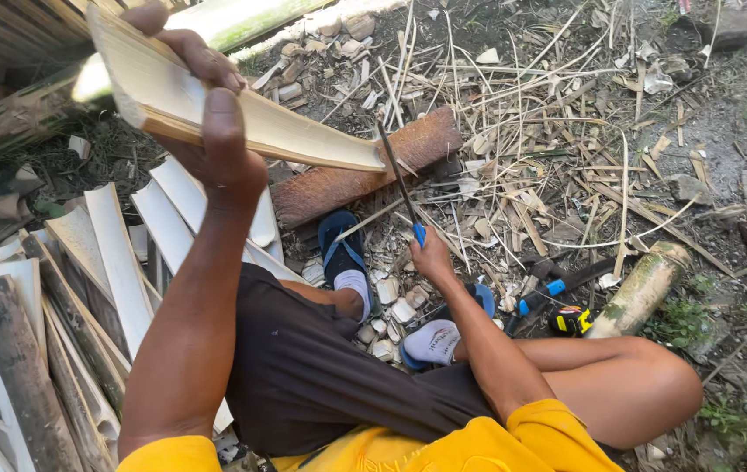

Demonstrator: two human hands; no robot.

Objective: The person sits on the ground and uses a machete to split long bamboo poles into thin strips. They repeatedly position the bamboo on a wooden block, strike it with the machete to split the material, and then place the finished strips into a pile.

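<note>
my left hand (207, 122) is clamped around a pale split bamboo slat (242, 114), holding it up slanted, far end resting on a reddish-brown log (365, 170). my right hand (430, 258) is closed on the blue handle of a long knife (400, 183), blade tip up against the slat's far end. hands well apart.

around me: stack of split bamboo slats (120, 253) left of my leg, darker bamboo pieces (15, 367) further left. feet in white socks and blue sandals (343, 249) just below the log, small cut bamboo chunks (391, 310) between them. litter of bamboo strips and shavings (566, 149) all over the ground to the right. a blue-handled tool (557, 284) and a yellow-black tape measure (571, 321) lie beside a short green bamboo section (640, 293) near my right knee. stones (688, 188) further right. my left forearm blocks part of the slat stack.
</note>
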